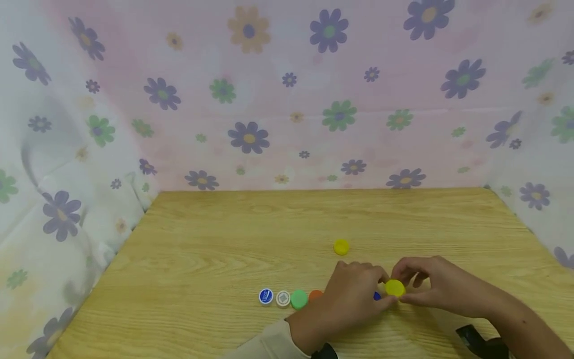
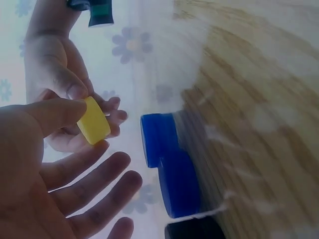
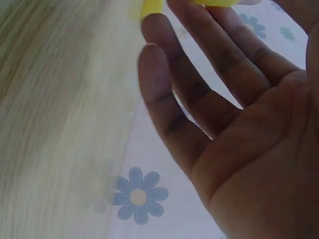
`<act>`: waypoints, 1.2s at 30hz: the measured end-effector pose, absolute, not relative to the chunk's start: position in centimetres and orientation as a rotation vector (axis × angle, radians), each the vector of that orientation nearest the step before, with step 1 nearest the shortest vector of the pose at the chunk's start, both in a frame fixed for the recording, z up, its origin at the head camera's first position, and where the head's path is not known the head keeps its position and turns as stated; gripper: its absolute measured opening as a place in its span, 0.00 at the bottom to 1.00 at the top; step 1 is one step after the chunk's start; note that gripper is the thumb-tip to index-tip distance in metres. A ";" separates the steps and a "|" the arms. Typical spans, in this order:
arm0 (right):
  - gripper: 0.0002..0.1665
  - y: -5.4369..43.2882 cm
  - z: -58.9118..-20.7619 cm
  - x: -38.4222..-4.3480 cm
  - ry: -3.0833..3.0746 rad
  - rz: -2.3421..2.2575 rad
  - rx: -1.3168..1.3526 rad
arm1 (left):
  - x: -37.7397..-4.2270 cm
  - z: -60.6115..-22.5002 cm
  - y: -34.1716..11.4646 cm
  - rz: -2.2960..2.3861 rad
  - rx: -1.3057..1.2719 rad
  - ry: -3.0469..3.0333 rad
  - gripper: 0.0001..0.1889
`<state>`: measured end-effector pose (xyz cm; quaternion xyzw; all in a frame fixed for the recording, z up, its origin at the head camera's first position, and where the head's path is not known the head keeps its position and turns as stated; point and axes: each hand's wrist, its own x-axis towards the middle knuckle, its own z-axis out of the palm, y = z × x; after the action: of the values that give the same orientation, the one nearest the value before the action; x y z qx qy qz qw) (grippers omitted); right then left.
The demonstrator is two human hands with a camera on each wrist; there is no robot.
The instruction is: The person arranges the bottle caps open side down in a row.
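Observation:
Both hands meet at a yellow bottle cap [image 1: 395,288], held up off the table. My left hand [image 1: 354,291] pinches it between thumb and index finger, its other fingers spread in the left wrist view. From the other side, my right hand [image 1: 441,289] also grips the cap [image 2: 93,121] with thumb and fingers. Close under the left hand stand two blue caps [image 2: 178,184], mostly hidden in the head view. To their left a row continues with an orange-red cap [image 1: 316,295], a green cap [image 1: 299,299], a pale patterned cap [image 1: 283,299] and a white-and-blue cap [image 1: 266,297].
Another yellow cap [image 1: 341,247] lies on the wooden table [image 1: 202,239], farther back than the row. A black round object [image 2: 194,229] shows beside the blue caps. Flower-printed cloth [image 1: 278,99] encloses the table's back and sides.

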<state>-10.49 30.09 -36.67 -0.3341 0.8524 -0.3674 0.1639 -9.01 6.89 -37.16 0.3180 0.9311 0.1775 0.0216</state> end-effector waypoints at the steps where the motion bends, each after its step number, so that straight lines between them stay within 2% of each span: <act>1: 0.15 30.2 -36.6 -10.5 2.416 -1.044 -0.931 | -9.0 -37.2 7.1 0.542 0.986 2.884 0.15; 15: 0.14 30.5 -37.2 -10.6 2.263 -1.065 -0.871 | -8.4 -37.6 8.9 0.348 0.954 2.849 0.13; 31: 0.17 30.7 -38.5 -10.9 2.150 -1.124 -0.874 | -8.4 -38.2 9.9 0.185 0.919 2.856 0.19; 36: 0.15 30.8 -38.5 -10.9 2.158 -1.117 -0.876 | -8.3 -38.5 10.1 0.148 0.906 2.877 0.14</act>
<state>-10.85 30.77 -38.51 -0.3260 0.8031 -0.4157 0.2756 -8.30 10.10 -38.47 0.2994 0.9509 0.0490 0.0607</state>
